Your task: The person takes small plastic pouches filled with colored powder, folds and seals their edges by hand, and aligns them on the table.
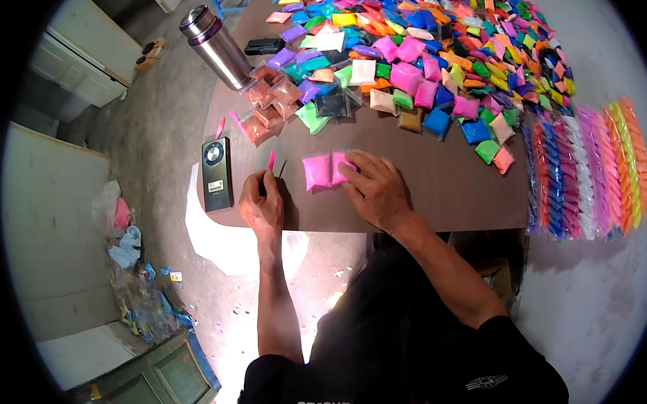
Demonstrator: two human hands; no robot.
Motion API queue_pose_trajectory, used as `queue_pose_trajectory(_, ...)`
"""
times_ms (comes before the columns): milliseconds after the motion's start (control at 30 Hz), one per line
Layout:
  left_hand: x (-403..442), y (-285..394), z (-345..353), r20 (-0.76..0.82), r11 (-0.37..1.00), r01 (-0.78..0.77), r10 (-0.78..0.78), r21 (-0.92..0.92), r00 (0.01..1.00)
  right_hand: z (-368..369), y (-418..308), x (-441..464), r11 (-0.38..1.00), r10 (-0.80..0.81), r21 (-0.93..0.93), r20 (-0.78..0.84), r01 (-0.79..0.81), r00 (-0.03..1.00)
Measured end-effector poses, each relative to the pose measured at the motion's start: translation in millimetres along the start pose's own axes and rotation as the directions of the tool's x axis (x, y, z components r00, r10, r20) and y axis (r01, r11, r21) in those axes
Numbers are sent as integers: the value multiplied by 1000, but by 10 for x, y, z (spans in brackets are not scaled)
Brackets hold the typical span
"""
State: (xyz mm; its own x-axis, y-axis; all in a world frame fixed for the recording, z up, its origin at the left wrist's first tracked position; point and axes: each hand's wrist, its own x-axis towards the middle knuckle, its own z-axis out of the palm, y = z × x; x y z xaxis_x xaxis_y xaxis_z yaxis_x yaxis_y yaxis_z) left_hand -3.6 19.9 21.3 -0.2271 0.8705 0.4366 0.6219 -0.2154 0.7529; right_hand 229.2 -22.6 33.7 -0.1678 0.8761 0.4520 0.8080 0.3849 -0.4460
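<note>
Two joined pink packets (317, 172) lie side by side on the brown table in front of me. My right hand (377, 191) rests over the right-hand one, its fingertips pressing on it and hiding part of its surface. To the left of the packets, my left hand (262, 203) is closed in a pinch around a slim pink plastic stick (271, 159), which points up and away from me. A thin dark line runs beside the stick; I cannot tell whether it is its shadow or a separate thing.
A dark phone (217, 174) lies left of my left hand. Behind it stand a steel thermos (218, 52) and clear bags of brown packets (269, 100). Many coloured packets (432, 38) cover the table's far side. Bundled strips of coloured packets (585, 171) lie at the right.
</note>
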Motion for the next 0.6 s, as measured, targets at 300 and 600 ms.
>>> queue_pose_trajectory(300,-8,11,5,10,1000,16,-16,0,1000,-23,-5,-6,999,6,50,-33,-4,999)
queue_pose_trajectory(600,-16,-3,9,32,995,87,-85,-50,996,-32,9,-20,999,38,31,-35,-37,999)
